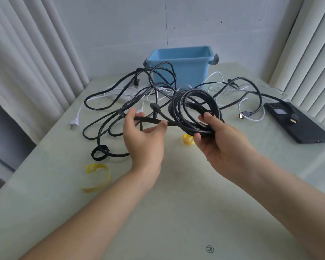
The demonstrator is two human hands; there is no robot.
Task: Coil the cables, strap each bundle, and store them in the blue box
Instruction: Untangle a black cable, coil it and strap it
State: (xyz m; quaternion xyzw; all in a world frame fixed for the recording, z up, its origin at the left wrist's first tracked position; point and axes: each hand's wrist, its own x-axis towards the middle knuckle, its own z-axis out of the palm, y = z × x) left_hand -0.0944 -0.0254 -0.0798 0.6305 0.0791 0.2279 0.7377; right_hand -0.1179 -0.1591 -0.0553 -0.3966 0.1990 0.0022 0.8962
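My right hand (217, 139) grips a coil of black cable (193, 107), held upright above the table. From the coil a black strap (152, 121) runs left, and my left hand (144, 139) pinches it between thumb and fingers. A tangle of black cables (111, 102) and white cables (219, 87) lies spread behind my hands. The blue box (182, 66) stands at the far edge, and nothing shows inside it from this angle.
A yellow strap (99, 177) lies at the front left and a rolled yellow strap (188, 139) sits under the coil. A black strap loop (99, 152) lies left. A black flat device (296, 124) rests at the right. Blinds hang on both sides.
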